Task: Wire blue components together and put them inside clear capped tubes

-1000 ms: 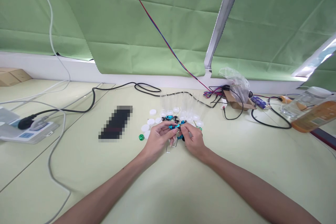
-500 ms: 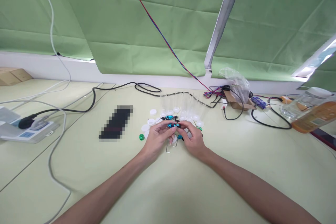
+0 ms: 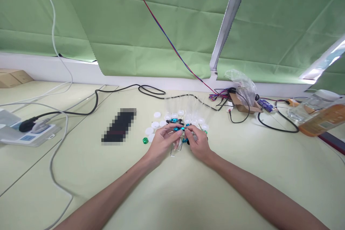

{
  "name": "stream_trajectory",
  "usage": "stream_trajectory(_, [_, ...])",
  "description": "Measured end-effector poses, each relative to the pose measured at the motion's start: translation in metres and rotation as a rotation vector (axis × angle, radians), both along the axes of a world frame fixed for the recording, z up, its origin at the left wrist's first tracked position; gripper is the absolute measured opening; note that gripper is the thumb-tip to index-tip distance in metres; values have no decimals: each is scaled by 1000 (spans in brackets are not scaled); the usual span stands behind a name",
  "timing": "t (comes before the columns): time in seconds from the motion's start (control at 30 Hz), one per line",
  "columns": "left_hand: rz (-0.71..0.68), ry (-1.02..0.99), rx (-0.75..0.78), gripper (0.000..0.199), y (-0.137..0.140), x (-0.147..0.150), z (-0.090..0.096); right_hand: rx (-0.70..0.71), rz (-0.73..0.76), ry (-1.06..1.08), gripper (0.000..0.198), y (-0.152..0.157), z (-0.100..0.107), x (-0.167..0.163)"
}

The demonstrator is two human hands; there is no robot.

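Blue metal catches the light between the hands: a small blue metal part (image 3: 176, 129) is pinched at its left end by the thumb and fingers of the left hand (image 3: 163, 142). The right hand (image 3: 199, 142) appears to pinch its right end, though the fingertips hide the exact contact. The part is just above the pile in the middle of the table (image 3: 172, 194). A thin metal rod (image 3: 167, 128) juts out left over the left hand; whether it is fixed to the part cannot be told. With so little surface under the fingertips, smooth metal could slip if the two hands twist unevenly, and the rod could catch on something if the left wrist turns.

Directly below, another blue piece (image 3: 184, 140) and bent metal keys (image 3: 172, 155) lie close to the fingers, so a dropped part could be confused with its neighbours. On the left, a round green piece (image 3: 145, 140) sits near white caps (image 3: 149, 131); a sleeve-light brush might send it rolling. Just beyond the far side of the fingers, clear tubes (image 3: 191, 106) appear to stand upright and close together, and a knuckle pushed far could topple several. Farther off, a black cable (image 3: 126, 88) crosses the table; tugging it could disturb things nearby.
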State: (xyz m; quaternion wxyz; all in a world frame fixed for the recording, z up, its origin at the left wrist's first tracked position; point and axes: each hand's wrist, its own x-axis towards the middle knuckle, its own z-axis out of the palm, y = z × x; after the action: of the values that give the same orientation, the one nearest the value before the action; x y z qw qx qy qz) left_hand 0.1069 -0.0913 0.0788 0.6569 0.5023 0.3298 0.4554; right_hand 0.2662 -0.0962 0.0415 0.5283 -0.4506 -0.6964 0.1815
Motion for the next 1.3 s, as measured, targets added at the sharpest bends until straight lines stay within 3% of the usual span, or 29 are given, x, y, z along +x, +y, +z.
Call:
stream_trajectory(0.43, [50,-80,-66,31,3,2,-3,-1,-17,-11,23,0,-1,-1])
stream_trajectory(0.67, [8,-104,-99,28,5,0,-7,14,-31,-27,24,0,0,-1])
stream_trajectory(1.13, [-46,-241,-138,22,9,0,-18,78,-39,-87,46,2,1,-1])
stream_trajectory(1.2, [-30,-246,-156,21,10,-1,-18,73,-39,-79,42,2,1,-1])
stream_trajectory(1.3, [-6,-254,-166,19,11,-2,-19,77,-42,-13,20,1,0,-2])
